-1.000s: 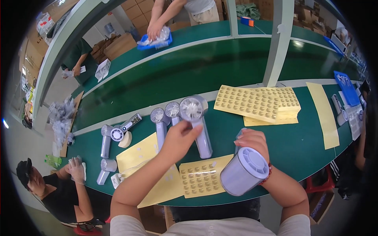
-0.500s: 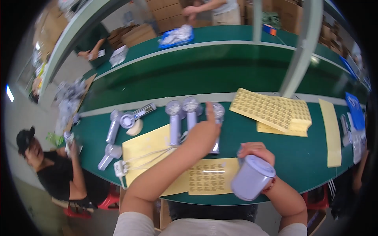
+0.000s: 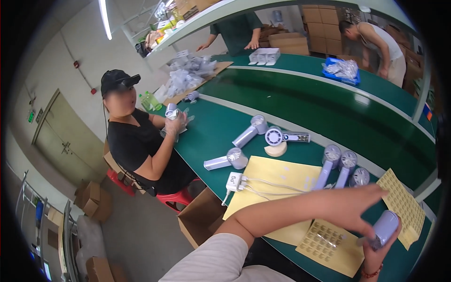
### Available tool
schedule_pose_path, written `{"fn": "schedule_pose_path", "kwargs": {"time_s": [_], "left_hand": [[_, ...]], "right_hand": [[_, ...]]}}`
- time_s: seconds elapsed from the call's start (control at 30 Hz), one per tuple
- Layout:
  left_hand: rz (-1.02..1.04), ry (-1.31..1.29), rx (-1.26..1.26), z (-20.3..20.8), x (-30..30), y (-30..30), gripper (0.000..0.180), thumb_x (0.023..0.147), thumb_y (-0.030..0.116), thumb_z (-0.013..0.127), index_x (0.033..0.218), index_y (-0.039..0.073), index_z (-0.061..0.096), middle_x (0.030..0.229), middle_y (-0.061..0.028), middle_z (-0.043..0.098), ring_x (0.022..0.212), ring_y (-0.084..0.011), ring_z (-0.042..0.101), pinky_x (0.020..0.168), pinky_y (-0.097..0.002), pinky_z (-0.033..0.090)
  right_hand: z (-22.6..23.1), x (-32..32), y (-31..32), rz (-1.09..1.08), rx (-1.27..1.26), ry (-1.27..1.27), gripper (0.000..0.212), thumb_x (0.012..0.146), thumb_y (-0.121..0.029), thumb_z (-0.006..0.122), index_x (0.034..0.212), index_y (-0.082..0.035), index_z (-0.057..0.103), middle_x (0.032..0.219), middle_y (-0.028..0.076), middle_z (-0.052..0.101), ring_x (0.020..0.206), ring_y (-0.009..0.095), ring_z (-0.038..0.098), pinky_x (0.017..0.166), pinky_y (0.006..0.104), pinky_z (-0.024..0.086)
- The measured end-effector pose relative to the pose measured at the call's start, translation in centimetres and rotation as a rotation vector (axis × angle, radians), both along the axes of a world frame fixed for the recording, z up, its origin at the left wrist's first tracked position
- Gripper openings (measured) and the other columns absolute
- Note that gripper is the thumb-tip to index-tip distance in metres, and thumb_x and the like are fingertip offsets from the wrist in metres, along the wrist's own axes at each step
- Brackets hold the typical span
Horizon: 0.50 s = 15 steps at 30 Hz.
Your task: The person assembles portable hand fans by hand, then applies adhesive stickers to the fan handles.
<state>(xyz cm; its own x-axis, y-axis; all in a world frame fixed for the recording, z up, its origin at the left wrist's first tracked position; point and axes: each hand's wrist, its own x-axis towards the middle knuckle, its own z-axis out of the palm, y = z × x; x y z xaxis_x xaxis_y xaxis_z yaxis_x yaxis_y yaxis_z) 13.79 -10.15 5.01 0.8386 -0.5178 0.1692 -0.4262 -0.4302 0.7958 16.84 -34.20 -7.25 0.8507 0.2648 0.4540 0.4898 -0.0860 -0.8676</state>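
A lavender handheld fan (image 3: 386, 226) is gripped in my right hand (image 3: 377, 258), at the lower right above the bench. My left hand (image 3: 358, 207) reaches across to it with fingers apart, thumb close to the fan's lower end; whether it touches I cannot tell. Just beyond my left forearm three lavender fans stand in a row, the middle one (image 3: 348, 162) joined by white cables to a white charger plug (image 3: 234, 182). Below my left wrist lies a yellow sticker sheet (image 3: 319, 242); a stack of sticker sheets (image 3: 405, 207) sits beyond my hands.
More fans lie to the left, among them a fan (image 3: 236, 159) and a fan with a round grille (image 3: 274, 137) by a cream tape roll (image 3: 276, 150). A co-worker (image 3: 136, 145) sits at the left with a fan part in gloved hands. A cardboard box (image 3: 199, 218) stands below the bench edge.
My view has swung left. My left hand has come from the row of fans to beside the fan in my right hand, which is now turned another way.
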Motion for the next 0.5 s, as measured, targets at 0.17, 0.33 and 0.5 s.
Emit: {"fn": "schedule_pose_path", "kwargs": {"time_s": [0.17,0.33,0.5], "left_hand": [[-0.102,-0.022,-0.092,-2.2,1.5,-2.4,0.078,0.058,0.021,0.078,0.120,-0.005,0.038,0.117,-0.0197,0.041,0.111,-0.0335,0.042,0.091,-0.0347,0.038],[-0.035,-0.080,-0.374,-5.7,1.7,-3.6,0.069,0.044,0.016,0.084,0.101,-0.002,0.047,0.110,-0.0181,0.043,0.105,-0.0330,0.044,0.088,-0.0344,0.039],[0.006,-0.401,-0.403,-4.7,0.3,-5.3,0.069,0.051,0.020,0.081,0.104,-0.002,0.043,0.105,-0.0192,0.041,0.103,-0.0368,0.042,0.087,-0.0381,0.039]], "right_hand": [[2.4,0.0,-0.1,0.086,-0.167,0.125,0.096,0.062,-0.031,0.074,0.135,-0.004,0.018,0.130,0.012,0.030,0.120,0.024,0.032,0.098,0.0355,0.028],[11.9,-1.6,0.6,0.161,-0.678,-0.227,0.064,0.063,-0.006,0.073,0.119,0.002,0.043,0.115,0.021,0.045,0.106,0.034,0.044,0.093,0.0408,0.034],[17.0,-3.4,0.8,0.157,-1.106,-0.203,0.067,0.061,-0.008,0.076,0.119,0.001,0.045,0.115,0.020,0.047,0.107,0.035,0.045,0.093,0.0407,0.035]]}}
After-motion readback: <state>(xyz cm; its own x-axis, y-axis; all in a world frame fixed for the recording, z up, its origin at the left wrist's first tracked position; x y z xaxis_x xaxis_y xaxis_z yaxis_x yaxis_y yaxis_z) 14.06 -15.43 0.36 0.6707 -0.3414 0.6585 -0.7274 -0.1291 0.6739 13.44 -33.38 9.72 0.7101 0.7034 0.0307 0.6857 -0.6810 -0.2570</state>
